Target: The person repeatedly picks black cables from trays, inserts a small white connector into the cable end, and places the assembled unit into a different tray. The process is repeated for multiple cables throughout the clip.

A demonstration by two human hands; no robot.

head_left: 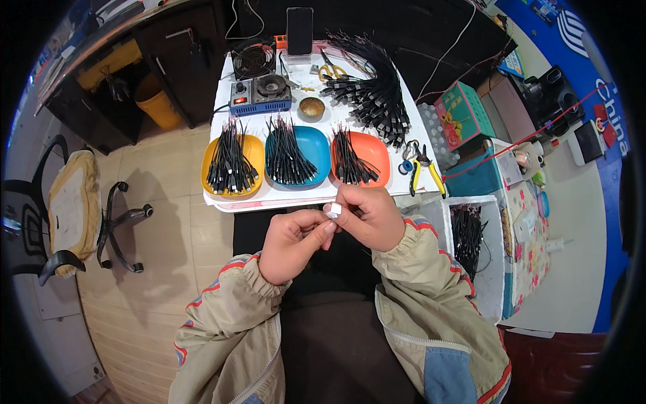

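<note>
My left hand (296, 242) and my right hand (367, 215) meet just past the table's front edge, fingertips touching. Both are closed in a pinch, and whatever lies between them is too small or hidden to name. A small white patch (332, 210) shows at the tip of my right thumb; I cannot tell if it is a wrapping or a held piece. Beyond my hands, three bowls of short black cables with connector ends stand in a row: a yellow bowl (208, 156), a blue bowl (326, 153) and an orange bowl (382, 156), the last nearest my right hand.
On the white table (222, 200) are a blue soldering pot (262, 97), a brass-coloured dish (311, 108), a cable bundle (377, 101), yellow-handled pliers (424, 168) and a phone (299, 30). A white bin (494, 269) of cables stands right, an office chair (74, 209) left.
</note>
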